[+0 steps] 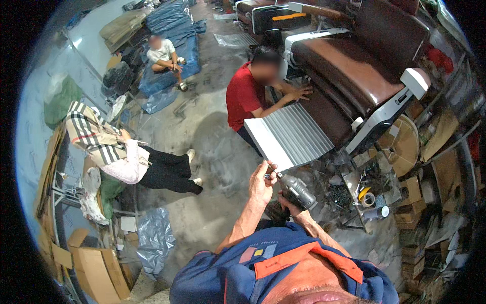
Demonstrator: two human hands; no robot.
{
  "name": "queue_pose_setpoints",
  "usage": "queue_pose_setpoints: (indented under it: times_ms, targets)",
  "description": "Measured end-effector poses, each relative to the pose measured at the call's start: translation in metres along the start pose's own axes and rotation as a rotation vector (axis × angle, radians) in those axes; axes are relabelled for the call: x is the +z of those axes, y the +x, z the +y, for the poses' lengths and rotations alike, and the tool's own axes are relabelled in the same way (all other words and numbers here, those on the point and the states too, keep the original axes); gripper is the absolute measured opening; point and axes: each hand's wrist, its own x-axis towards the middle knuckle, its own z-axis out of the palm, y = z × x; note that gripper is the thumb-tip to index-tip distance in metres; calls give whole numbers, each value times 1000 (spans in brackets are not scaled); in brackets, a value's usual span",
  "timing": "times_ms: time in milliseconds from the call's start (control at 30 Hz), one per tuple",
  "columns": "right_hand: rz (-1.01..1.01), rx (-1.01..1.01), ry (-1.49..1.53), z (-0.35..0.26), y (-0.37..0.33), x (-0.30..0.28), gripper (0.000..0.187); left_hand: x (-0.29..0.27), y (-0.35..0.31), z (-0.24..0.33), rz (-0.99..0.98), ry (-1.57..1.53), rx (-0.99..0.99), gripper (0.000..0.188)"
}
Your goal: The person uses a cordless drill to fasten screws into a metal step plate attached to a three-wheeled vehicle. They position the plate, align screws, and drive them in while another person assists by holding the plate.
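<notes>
My right hand is wrapped round the grip of a dark grey power drill, whose nose points up and left. My left hand is raised at the drill's front end, its fingers pinched together by the bit. Whether a small part sits between those fingers is too small to make out. Just beyond both hands lies the white front edge of a ribbed grey footrest. It joins a large brown padded chair with white and black side panels.
A person in a red shirt crouches left of the footrest, hands near the seat. Another person stands at left; a third sits on blue sheeting. At right, a tray of small hardware stands beside tape rolls and cardboard boxes.
</notes>
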Motion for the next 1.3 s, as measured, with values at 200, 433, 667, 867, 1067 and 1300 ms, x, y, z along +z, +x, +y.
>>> queue_pose_setpoints:
  times_ms: [200, 433, 667, 867, 1067, 1300]
  targets:
    - [24, 31, -68, 6, 8, 3, 27, 1, 5, 8, -28, 70, -3, 20]
    - [24, 6, -64, -7, 10, 7, 27, 2, 11, 12, -27, 94, -23, 21]
    - [35, -51, 40, -13, 10, 9, 32, 2, 18, 11, -58, 69, -22, 19]
    - [42, -8, -5, -11, 15, 10, 32, -2, 21, 14, -81, 93, -18, 19]
    - [57, -57, 50, -5, 18, 16, 30, -5, 24, 14, -37, 57, -37, 18]
    - [14, -61, 81, 4, 26, 16, 27, -11, 22, 14, -42, -28, -5, 14]
